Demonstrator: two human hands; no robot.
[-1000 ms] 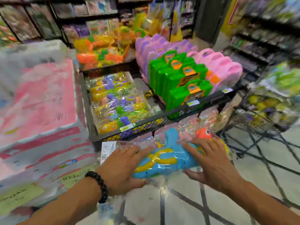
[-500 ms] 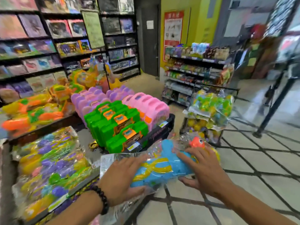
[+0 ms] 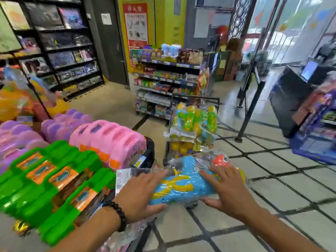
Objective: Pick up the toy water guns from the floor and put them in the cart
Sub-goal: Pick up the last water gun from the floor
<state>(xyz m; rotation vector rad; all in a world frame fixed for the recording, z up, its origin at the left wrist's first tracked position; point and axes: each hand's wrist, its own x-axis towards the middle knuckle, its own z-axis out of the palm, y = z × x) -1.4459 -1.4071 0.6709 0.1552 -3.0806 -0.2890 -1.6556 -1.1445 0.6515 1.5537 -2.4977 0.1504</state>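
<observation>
A blue toy water gun (image 3: 179,189) with yellow markings and an orange tip, sealed in a clear plastic bag, is held in the air at chest height. My left hand (image 3: 141,199) grips its left end, fingers over the top and thumb underneath. My right hand (image 3: 226,192) grips the right part the same way. Ahead stands a black wire cart (image 3: 217,101) piled with several bagged green, yellow and blue water guns (image 3: 195,122). The held gun is just in front of the cart, lower than its load.
A display stand on the left carries pink cases (image 3: 111,139), green cases (image 3: 52,180) and purple ones (image 3: 21,135). A snack shelf (image 3: 167,82) stands behind the cart. A slanted black post (image 3: 251,110) and a blue display (image 3: 316,128) are on the right. Tiled floor lies between them.
The view has swung right and up, from the toy stand toward the cart. Both hands keep the same hold on the blue water gun, which now sits closer to the cart.
</observation>
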